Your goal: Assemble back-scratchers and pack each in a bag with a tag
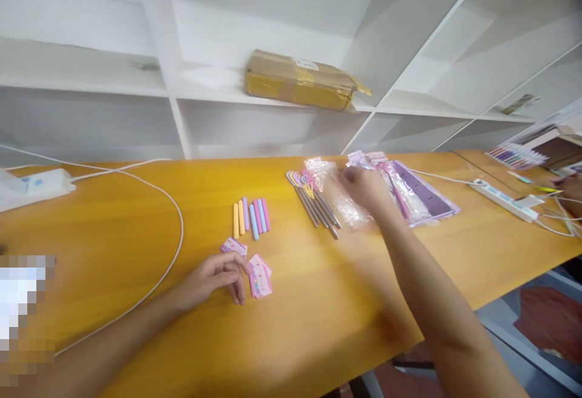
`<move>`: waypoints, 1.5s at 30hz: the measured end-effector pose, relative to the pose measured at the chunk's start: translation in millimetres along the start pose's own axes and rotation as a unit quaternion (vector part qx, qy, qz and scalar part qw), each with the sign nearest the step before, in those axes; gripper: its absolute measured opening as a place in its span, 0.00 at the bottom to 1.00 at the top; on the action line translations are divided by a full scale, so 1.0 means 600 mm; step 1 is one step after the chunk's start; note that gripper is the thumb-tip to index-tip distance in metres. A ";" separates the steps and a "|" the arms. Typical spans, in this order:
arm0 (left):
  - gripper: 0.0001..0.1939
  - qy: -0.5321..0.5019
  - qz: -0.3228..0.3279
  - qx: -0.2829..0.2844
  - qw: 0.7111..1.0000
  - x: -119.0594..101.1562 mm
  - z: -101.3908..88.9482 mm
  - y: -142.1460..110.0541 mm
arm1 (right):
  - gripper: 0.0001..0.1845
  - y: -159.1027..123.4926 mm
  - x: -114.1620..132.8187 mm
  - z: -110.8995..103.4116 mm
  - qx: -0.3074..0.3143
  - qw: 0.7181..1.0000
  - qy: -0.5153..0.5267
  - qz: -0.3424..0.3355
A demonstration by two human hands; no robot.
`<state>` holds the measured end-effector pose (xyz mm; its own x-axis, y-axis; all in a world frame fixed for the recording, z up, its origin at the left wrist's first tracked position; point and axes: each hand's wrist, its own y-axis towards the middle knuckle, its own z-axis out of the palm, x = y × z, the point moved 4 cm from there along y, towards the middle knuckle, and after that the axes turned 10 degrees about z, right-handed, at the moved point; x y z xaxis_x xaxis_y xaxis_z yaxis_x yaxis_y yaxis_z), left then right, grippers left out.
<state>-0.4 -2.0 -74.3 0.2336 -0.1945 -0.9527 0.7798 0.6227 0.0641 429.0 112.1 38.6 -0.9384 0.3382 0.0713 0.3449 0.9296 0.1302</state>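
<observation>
My left hand (227, 273) hovers by small pink printed cards (260, 279), its fingers loosely bent and apart, holding nothing. Just beyond it are more cards (233, 246) and a row of yellow, purple, blue and pink rounded sticks (256, 216). My right hand (366, 187) reaches over clear plastic bags (350, 210); its fingers are curled in, and whatever they grip is hidden. To its left, several metal rods with colourful looped tops (313, 204) lie in a bunch. A purple tray (427, 195) with bagged pink items (398, 195) lies to its right.
A taped cardboard box (300, 79) rests on the white shelf above the table. White power strips (502, 199) (39, 187) lie at both sides, with a long cable (182, 228) on the left. At far right are packed pens (516, 156) and another person's hand (570, 187).
</observation>
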 end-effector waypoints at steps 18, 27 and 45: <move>0.14 0.054 0.018 -0.135 0.989 -0.061 -0.033 0.024 | 0.12 0.058 0.055 0.083 0.314 0.945 -0.033 -0.086; 0.12 0.590 -0.111 -0.243 0.762 -0.096 -0.132 0.140 | 0.22 0.038 0.091 0.074 0.306 0.939 -0.114 -0.106; 0.10 0.604 -0.114 -0.236 0.753 -0.099 -0.135 0.132 | 0.18 -0.006 0.099 -0.010 0.239 0.963 -0.088 -0.085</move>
<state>0.7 120.4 -37.0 -0.7956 0.3169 -0.5164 0.3605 0.9326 0.0169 372.0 128.0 48.3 -0.9843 0.1551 -0.0843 0.1750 0.9210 -0.3482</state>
